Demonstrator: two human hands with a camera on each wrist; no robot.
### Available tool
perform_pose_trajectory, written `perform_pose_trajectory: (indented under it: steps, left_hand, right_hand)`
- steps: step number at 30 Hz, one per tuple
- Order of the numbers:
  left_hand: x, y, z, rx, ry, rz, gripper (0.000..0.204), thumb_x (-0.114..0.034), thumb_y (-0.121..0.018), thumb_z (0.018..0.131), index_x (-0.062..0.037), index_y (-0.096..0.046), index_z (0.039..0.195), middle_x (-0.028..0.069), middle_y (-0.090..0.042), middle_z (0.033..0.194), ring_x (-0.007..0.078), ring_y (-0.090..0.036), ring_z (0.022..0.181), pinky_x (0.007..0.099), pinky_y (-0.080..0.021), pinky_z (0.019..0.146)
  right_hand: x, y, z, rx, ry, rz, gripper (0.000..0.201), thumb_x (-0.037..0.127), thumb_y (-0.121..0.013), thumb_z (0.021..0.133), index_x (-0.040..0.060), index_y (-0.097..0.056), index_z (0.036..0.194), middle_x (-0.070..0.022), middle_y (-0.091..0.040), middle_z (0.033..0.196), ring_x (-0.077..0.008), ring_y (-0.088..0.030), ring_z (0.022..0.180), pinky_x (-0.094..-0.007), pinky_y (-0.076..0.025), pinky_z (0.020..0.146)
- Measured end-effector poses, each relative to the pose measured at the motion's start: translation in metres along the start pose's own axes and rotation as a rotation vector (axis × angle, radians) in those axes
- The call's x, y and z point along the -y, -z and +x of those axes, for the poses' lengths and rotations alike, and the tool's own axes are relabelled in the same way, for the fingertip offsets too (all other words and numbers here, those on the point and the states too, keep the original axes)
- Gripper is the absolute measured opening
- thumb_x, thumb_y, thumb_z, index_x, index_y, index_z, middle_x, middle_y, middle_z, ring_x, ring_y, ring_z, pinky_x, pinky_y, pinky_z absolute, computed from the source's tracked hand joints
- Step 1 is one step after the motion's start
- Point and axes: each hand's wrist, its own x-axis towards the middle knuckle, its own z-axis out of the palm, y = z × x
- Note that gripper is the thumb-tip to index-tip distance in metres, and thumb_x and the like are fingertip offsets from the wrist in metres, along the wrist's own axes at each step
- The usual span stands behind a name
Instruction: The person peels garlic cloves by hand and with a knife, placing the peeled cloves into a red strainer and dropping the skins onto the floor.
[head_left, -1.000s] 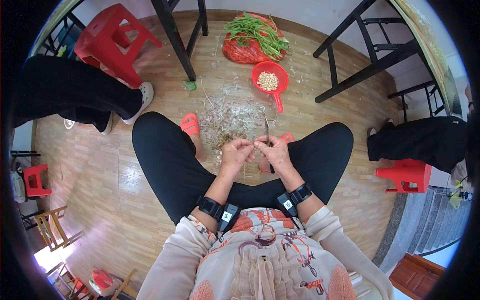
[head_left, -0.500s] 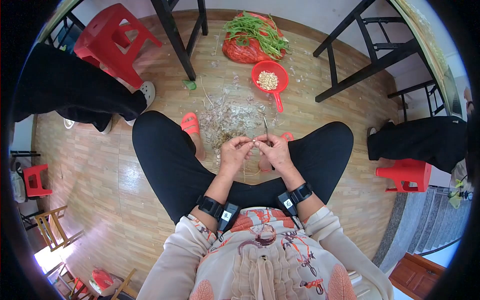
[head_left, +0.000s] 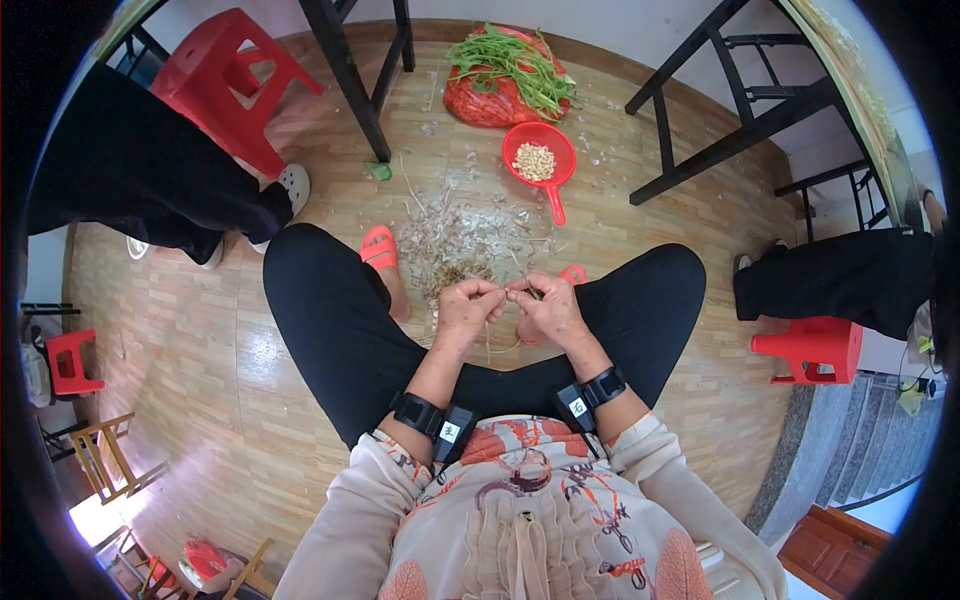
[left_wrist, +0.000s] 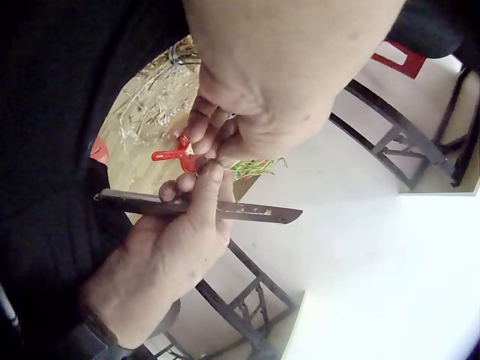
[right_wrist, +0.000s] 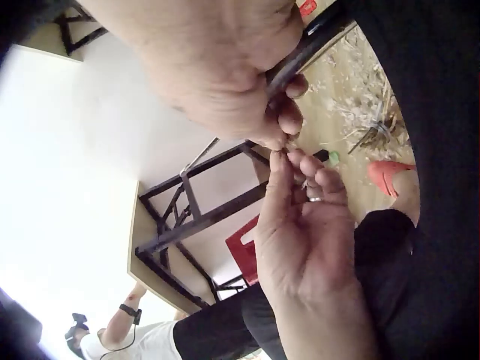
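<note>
My left hand (head_left: 466, 312) and right hand (head_left: 550, 308) meet fingertip to fingertip between the knees. Thumbs and forefingers pinch a tiny piece between them, apparently a garlic clove, mostly hidden by the fingertips. A knife (left_wrist: 259, 213) with a dark handle lies across my right palm, held under the curled fingers. The left hand, with a ring on one finger, shows palm up in the right wrist view. Below the hands, a heap of dry garlic skins and stalks (head_left: 455, 245) is spread over the floor.
Beyond the heap sits a red strainer (head_left: 557, 207) holding pale peeled cloves. Behind it, green stems (head_left: 515, 65) top a red mesh bag (head_left: 480, 105). Black table legs (head_left: 368, 90) and red stools (head_left: 225, 85) stand around. Other people's dark-trousered legs (head_left: 150, 160) are at both sides.
The knife blade that pointed forward past my right hand has turned and shows less in the head view. Both hands stay together in nearly the same place.
</note>
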Motion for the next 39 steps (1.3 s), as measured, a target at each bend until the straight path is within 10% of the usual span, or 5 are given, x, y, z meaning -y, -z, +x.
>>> perform_pose_trajectory:
  steps: [39]
  left_hand:
    - [-0.003,-0.004,0.0,0.083,0.095,-0.215,0.014,-0.016,-0.055,0.079,-0.0021,-0.056,0.082,0.0037,-0.056,0.069,0.0091,-0.053,0.057,0.0204,-0.042,0.05]
  right_hand:
    - [-0.002,-0.003,0.0,-0.1,-0.23,0.508,0.016,0.011,-0.063,0.071,0.0033,-0.06,0.085,0.0029,-0.052,0.061,-0.0033,-0.045,0.05,-0.0156,-0.035,0.044]
